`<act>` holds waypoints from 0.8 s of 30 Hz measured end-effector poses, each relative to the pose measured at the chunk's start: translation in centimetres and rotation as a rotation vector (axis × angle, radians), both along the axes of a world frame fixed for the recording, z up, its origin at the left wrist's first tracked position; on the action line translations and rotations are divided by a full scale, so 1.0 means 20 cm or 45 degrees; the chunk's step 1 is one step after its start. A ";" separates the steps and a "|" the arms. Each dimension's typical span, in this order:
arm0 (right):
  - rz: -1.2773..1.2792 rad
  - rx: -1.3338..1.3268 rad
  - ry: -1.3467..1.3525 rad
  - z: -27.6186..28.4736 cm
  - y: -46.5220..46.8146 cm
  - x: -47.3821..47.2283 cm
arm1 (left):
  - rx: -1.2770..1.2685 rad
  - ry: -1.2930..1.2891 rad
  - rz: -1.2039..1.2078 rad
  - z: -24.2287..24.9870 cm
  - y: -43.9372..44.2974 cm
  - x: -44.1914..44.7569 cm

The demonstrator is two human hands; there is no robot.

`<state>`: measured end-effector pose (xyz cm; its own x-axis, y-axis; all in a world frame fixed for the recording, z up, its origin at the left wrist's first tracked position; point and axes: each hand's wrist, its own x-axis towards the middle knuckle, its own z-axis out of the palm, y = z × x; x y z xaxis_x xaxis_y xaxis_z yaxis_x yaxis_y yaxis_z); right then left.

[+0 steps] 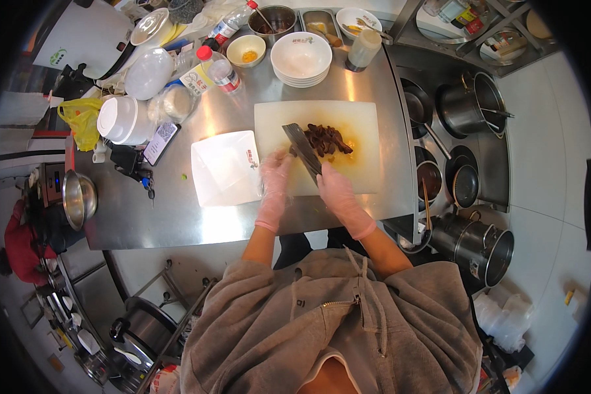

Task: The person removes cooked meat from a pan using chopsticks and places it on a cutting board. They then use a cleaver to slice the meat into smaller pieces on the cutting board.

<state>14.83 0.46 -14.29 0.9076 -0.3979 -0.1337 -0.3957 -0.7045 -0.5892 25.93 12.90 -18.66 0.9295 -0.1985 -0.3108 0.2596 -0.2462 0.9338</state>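
Observation:
My right hand [339,194], in a clear plastic glove, grips the handle of a wide-bladed kitchen knife [301,147]. The blade slants over a white cutting board [364,177]. Just right of it lies a pile of dark brown sliced food, probably cooked meat [329,140], with brown juice around it. My left hand [276,172], gloved too, is at the board's left side with its fingers curled. A small dark piece shows between its fingertips and the blade; whether the fingers pinch it is unclear. Left of this hand sits a square white dish [221,170].
Stacked white bowls [301,59], a squeeze bottle [363,51] and a red-capped plastic bottle [219,71] stand beyond the board. A phone [161,144] and keys [148,186] lie left. Pots [473,106] fill the stove at right. A person in red [24,241] is at far left.

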 end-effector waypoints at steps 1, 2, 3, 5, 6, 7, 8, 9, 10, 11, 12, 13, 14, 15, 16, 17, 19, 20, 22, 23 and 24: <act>0.005 -0.007 0.003 0.00 -0.01 0.00 | 0.184 -0.126 -0.097 0.04 -0.01 -0.01; 0.007 -0.019 0.000 0.00 -0.01 -0.01 | 0.363 -0.278 -0.190 0.09 -0.01 -0.01; 0.006 -0.032 0.004 0.00 -0.02 -0.01 | 0.381 -0.263 -0.234 0.13 -0.02 -0.02; 0.044 -0.086 0.019 0.01 -0.03 -0.02 | 0.381 -0.336 -0.295 0.19 -0.05 -0.01; 0.057 -0.123 0.018 0.01 -0.03 -0.03 | 0.439 -0.292 -0.314 0.21 -0.06 0.00; 0.075 -0.132 0.023 0.02 -0.03 -0.03 | 0.473 -0.298 -0.317 0.22 -0.07 0.01; 0.091 -0.146 0.017 0.02 -0.03 -0.03 | 0.512 -0.296 -0.324 0.22 -0.07 0.02; 0.108 -0.158 0.013 0.02 -0.03 -0.03 | 0.518 -0.326 -0.326 0.21 -0.07 0.02; 0.115 -0.159 0.007 0.02 -0.02 -0.03 | 0.530 -0.347 -0.332 0.20 -0.06 0.02; 0.122 -0.161 -0.001 0.02 -0.01 -0.02 | 0.543 -0.369 -0.338 0.18 -0.04 0.02; 0.128 -0.167 -0.014 0.01 0.00 -0.02 | 0.534 -0.385 -0.328 0.16 -0.03 0.02; 0.115 -0.171 0.004 0.01 0.01 -0.01 | 0.525 -0.402 -0.318 0.14 -0.02 0.02; 0.101 -0.180 0.018 0.00 0.02 -0.01 | 0.520 -0.412 -0.309 0.12 -0.01 0.02; 0.085 -0.191 0.035 0.00 0.02 -0.01 | 0.537 -0.419 -0.298 0.10 -0.01 0.02; 0.063 -0.184 0.031 0.00 0.03 -0.01 | 0.558 -0.419 -0.287 0.08 -0.01 0.02; 0.038 -0.181 0.032 0.00 0.03 -0.01 | 0.571 -0.436 -0.270 0.06 -0.01 0.03; 0.029 -0.192 0.061 0.00 0.03 -0.01 | 0.600 -0.481 -0.280 0.03 -0.01 0.05; 0.045 -0.210 0.087 0.00 0.02 0.00 | 0.629 -0.476 -0.300 0.02 -0.02 0.06; 0.068 -0.241 0.093 -0.01 0.02 0.01 | 0.642 -0.470 -0.318 0.02 -0.02 0.07; 0.075 -0.252 0.075 -0.01 0.02 0.02 | 0.656 -0.470 -0.329 0.02 -0.02 0.08; 0.079 -0.265 0.056 -0.01 0.03 0.02 | 0.675 -0.452 -0.335 0.03 -0.02 0.08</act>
<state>15.32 0.97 -14.47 0.9263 -0.3646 -0.0948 -0.3699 -0.8328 -0.4118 27.55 12.46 -18.14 0.9348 -0.3365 -0.1137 -0.1706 -0.7062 0.6871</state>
